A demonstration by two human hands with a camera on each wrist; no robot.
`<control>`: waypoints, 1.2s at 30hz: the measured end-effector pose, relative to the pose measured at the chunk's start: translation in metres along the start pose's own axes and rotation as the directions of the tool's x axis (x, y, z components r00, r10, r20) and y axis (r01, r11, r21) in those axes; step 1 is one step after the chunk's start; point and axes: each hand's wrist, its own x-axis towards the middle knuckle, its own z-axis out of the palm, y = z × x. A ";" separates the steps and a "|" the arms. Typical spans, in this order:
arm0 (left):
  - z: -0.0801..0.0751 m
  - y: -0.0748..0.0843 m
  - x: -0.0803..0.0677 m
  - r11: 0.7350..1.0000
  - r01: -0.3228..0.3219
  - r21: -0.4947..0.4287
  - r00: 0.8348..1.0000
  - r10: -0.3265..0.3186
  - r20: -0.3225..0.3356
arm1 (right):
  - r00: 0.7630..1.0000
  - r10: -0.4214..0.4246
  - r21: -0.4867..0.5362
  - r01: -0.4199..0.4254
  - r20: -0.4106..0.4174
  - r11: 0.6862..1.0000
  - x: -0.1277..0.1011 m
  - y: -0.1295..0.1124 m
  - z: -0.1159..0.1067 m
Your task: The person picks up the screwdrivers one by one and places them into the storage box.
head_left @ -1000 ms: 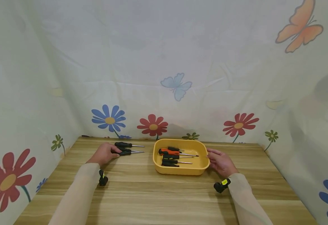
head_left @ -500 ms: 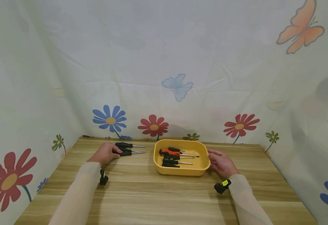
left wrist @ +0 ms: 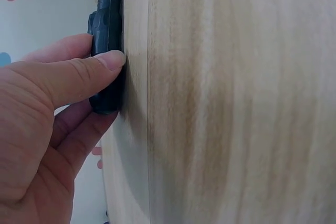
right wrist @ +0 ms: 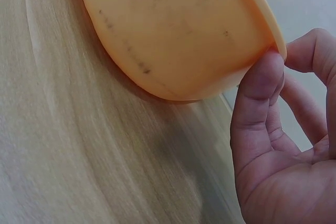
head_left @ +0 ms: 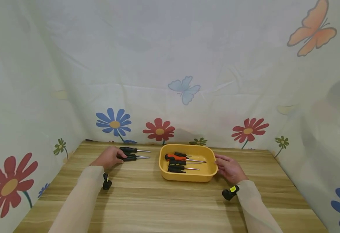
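My left hand (head_left: 109, 158) is at the back left of the table, its thumb and fingers pinching the black handle of a screwdriver (left wrist: 108, 30). In the head view a second dark handle lies right behind that one, partly covered, with both shafts pointing right. Farther back lies another black-handled screwdriver (head_left: 128, 149), apart from the hand. A yellow plastic bin (head_left: 187, 177) stands to the right. My right hand (head_left: 231, 170) pinches its right rim between thumb and fingers. Inside the bin lie an orange-and-black screwdriver (head_left: 174, 157) and several with black handles.
Everything stands on a wood-grain table (head_left: 158, 207). A pale curtain (head_left: 146, 64) printed with flowers and butterflies hangs behind and along both sides. Small black cameras are strapped at both wrists.
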 end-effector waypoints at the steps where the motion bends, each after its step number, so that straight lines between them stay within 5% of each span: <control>1: 0.000 0.000 0.000 1.000 0.005 -0.006 1.000 -0.005 0.002 | 1.000 0.000 0.001 0.000 -0.002 1.000 0.000 0.000 0.000; 25: 0.013 0.005 -0.014 0.968 0.097 -0.232 0.990 -0.119 -0.082 | 1.000 -0.011 -0.024 0.010 -0.008 1.000 0.000 0.001 0.000; 36: 0.011 0.014 -0.020 0.878 0.230 -0.421 0.959 -0.277 -0.054 | 1.000 -0.008 -0.023 0.008 -0.004 1.000 0.002 0.002 0.000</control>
